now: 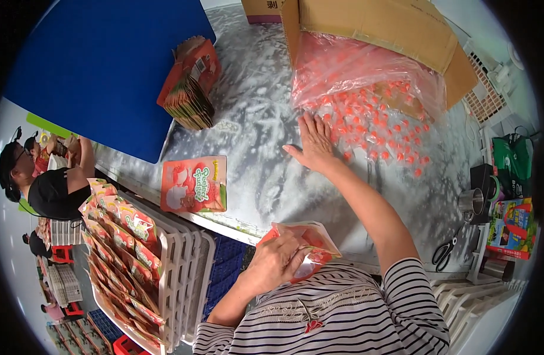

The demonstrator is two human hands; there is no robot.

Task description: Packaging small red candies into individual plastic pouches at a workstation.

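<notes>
My left hand (276,260) is closed on the top of a red pouch (317,234), close to my striped shirt at the table's near edge. Farther out, my right hand (315,147) lies with its fingers spread at the left edge of a heap of small red-orange wrapped candies (372,133). These spill out of a clear plastic bag (360,65) in an open cardboard box (381,26) tipped toward me. One flat red pouch (189,186) rests on the table to the left. Beyond it stands a bundle of red pouches (192,97).
Upright filled pouches (121,248) pack the top of stacked white crates (180,272) at left. A large blue panel (100,71) covers the far left. Scissors (444,254) and a metal cup (471,202) lie at right. Co-workers (53,189) sit beyond the crates.
</notes>
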